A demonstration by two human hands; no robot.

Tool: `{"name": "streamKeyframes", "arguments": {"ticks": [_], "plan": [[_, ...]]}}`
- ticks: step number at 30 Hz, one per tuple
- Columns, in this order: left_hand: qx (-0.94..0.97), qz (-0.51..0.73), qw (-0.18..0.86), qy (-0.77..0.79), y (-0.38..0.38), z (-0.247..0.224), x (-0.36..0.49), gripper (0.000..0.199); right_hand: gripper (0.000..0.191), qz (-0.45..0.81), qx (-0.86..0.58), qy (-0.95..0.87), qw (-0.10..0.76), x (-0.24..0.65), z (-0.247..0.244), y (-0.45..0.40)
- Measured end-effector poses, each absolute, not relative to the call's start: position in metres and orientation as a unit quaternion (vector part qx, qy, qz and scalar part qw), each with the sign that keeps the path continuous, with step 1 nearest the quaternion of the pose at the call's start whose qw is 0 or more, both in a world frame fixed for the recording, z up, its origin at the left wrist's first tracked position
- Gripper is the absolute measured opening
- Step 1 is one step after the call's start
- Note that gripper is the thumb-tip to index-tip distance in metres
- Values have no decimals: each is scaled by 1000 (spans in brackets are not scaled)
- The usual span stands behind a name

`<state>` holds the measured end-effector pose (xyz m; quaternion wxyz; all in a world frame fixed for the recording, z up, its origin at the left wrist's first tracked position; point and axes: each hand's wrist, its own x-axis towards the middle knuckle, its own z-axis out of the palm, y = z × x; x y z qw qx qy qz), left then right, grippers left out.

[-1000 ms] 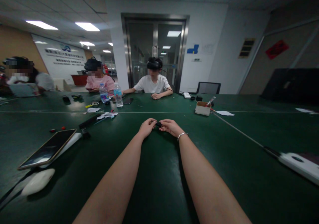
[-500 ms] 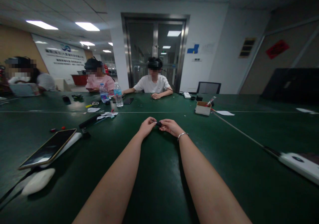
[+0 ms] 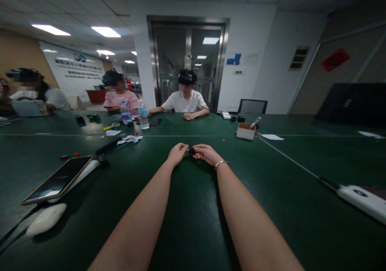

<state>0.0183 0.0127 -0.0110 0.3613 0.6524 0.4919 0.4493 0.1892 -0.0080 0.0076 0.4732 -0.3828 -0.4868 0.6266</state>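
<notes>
Both my hands meet over the dark green table [image 3: 193, 206], straight in front of me. My right hand [image 3: 205, 153], with a silver bracelet [image 3: 221, 164] at the wrist, pinches a small black object [image 3: 191, 151] whose kind I cannot make out. From the other side my left hand [image 3: 177, 153] is closed, thumb and fingertips pressed together at the left end of that object. Whatever sits between the left fingertips is too small to name.
To the left lie a phone [image 3: 60, 179], a white mouse-shaped object [image 3: 46, 219] and paper scraps [image 3: 129, 139]. Two water bottles [image 3: 142, 115] stand farther back. A small box [image 3: 245, 131] and a white power strip [image 3: 363, 198] are at right. Across the table sits a person [image 3: 186, 100].
My left fingertips have shifted very slightly around the left end of the small black object. The arms and everything else have stayed in place.
</notes>
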Motion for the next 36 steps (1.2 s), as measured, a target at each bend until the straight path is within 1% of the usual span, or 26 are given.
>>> {"name": "streamKeyframes", "arguments": {"ticks": [4, 9, 14, 18, 22, 26, 31, 33, 36], "plan": [[670, 457, 335, 479, 16, -13, 17, 25, 12, 625, -387, -485, 474, 189, 8, -8], [679, 418, 359, 485, 16, -10, 16, 36, 10, 628, -382, -483, 476, 189, 7, -8], [688, 417, 355, 476, 17, -10, 17, 30, 11, 629, -378, -487, 474, 190, 7, -7], [686, 425, 351, 475, 17, -12, 16, 36, 11, 631, -378, -485, 474, 190, 7, -7], [694, 426, 332, 475, 16, -12, 15, 33, 12, 631, -377, -484, 475, 190, 7, -7], [698, 410, 322, 492, 14, -10, 15, 42, 10, 631, -372, -488, 475, 190, 6, -7], [686, 430, 331, 485, 14, -9, 16, 30, 10, 629, -375, -491, 472, 190, 6, -6], [685, 427, 338, 483, 14, -9, 15, 33, 10, 627, -375, -494, 472, 190, 5, -6], [694, 413, 334, 486, 14, -9, 14, 43, 10, 627, -375, -494, 471, 190, 6, -7]]}}
